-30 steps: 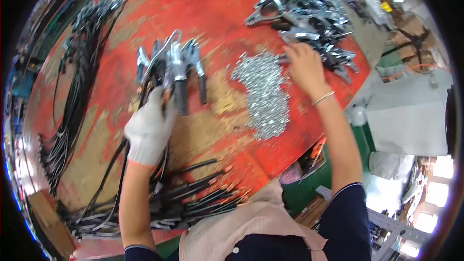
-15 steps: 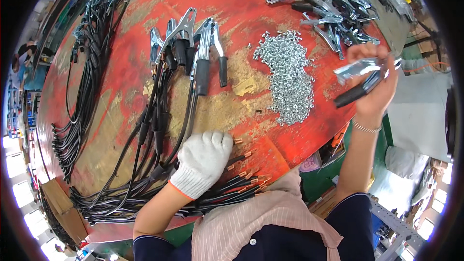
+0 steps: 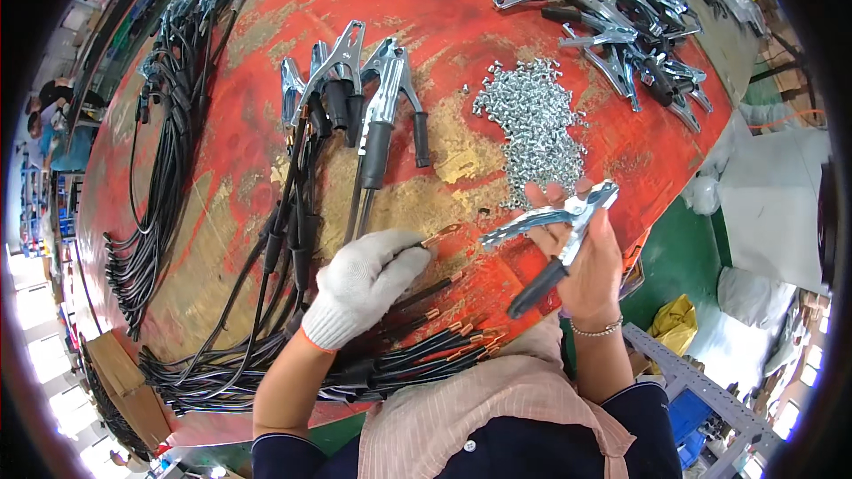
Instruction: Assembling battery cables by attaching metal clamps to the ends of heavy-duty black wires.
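My left hand (image 3: 366, 286), in a white knit glove with an orange cuff edge, pinches a black cable by its end; a copper lug (image 3: 442, 233) sticks out past thumb and fingers. Bare, with a beaded bracelet at the wrist, my right hand (image 3: 596, 270) holds a silver metal spring clamp (image 3: 538, 289) with a black-sleeved handle. The clamp lies across the palm, just right of the lug and apart from it. Beyond it spreads a pile of small silver screws or nuts (image 3: 537, 129). Several clamps fitted on cables (image 3: 380, 146) lie beyond my left hand.
More loose clamps (image 3: 621, 22) are heaped at the far right. A bundle of finished cables (image 3: 173, 160) lies along the left. Near the table's front edge, several black cables (image 3: 426, 357) point their copper ends right. A cardboard box (image 3: 124, 390) stands at the near left.
My right hand has come left and nearer with the clamp, from the table's right edge to beside my left hand. My left hand has turned, and the copper lug now shows further out.
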Tool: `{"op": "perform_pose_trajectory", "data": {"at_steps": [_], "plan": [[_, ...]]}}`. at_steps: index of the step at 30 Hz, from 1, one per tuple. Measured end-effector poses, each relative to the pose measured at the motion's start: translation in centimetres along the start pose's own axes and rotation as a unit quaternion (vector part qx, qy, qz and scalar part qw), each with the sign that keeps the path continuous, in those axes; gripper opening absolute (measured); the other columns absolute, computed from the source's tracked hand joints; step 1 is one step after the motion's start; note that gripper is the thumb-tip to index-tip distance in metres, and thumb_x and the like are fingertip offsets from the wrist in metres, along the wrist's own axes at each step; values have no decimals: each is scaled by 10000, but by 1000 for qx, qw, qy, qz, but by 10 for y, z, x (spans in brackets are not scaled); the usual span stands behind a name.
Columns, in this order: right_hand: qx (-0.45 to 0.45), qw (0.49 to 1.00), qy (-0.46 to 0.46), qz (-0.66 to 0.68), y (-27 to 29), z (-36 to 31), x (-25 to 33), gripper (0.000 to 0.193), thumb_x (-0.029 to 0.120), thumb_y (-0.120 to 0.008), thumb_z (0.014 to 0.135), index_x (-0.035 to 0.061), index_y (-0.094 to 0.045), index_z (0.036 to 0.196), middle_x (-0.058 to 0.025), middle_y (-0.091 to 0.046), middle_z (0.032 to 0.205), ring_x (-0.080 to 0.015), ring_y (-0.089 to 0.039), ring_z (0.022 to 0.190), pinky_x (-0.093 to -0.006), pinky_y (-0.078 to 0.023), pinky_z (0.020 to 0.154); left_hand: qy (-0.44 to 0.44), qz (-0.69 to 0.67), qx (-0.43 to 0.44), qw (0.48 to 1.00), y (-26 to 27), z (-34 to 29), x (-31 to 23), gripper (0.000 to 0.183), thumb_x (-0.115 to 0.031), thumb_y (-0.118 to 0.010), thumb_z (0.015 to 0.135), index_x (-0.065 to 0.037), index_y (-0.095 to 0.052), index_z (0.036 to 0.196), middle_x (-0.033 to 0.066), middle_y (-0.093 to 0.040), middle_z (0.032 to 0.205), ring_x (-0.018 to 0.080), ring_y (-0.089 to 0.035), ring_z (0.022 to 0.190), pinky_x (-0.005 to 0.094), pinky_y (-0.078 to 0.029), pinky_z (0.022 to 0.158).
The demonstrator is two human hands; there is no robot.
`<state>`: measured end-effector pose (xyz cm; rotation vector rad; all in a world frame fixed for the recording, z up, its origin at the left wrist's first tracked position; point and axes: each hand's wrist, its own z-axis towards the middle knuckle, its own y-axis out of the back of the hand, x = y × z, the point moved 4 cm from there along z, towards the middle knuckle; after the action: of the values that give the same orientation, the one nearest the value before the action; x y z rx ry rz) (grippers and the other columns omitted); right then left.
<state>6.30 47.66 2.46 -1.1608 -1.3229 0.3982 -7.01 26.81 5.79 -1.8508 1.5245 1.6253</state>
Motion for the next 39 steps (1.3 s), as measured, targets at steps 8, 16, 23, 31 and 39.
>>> {"op": "perform_pose_trajectory", "data": {"at_steps": [8,16,23,31,39], "plan": [[36,991,42,-119,-20,-8,-11,353,270,-495,1014,96,-376,1298,-238,-536,1294,-423,-497,1264,-577,-415,1049,69,11,57,996,-23,11,-16,249,-254,-590,934,-35,-648,1036,76,-661,747,147,-629,675,291,-495,645],[63,976,56,-202,-32,-14,-11,387,277,-524,1003,62,-362,1281,-314,-521,1257,-450,-502,1255,-583,-447,1016,89,-35,38,995,-30,11,-14,314,-367,-636,915,-58,-686,939,80,-617,658,156,-611,580,307,-483,583],[58,976,51,-204,-32,-15,-10,393,265,-533,999,53,-356,1280,-311,-523,1258,-446,-506,1253,-579,-451,1011,82,-12,20,996,-30,11,-13,339,-394,-637,914,-62,-701,917,86,-642,678,166,-628,600,311,-489,587],[98,962,61,-248,-34,-11,-7,403,291,-525,1002,56,-347,1276,-316,-547,1234,-435,-544,1212,-551,-458,1007,-7,-20,22,1000,-31,17,-21,277,-299,-583,936,-76,-649,1087,109,-689,791,279,-681,715,355,-523,674],[-26,873,159,-461,-3,66,32,340,301,-586,971,61,-531,1206,-110,-625,1188,-200,-555,1166,-367,-420,994,14,-136,2,991,-31,45,7,303,-232,-535,975,5,-605,1149,113,-657,837,190,-633,743,317,-511,702]]}}
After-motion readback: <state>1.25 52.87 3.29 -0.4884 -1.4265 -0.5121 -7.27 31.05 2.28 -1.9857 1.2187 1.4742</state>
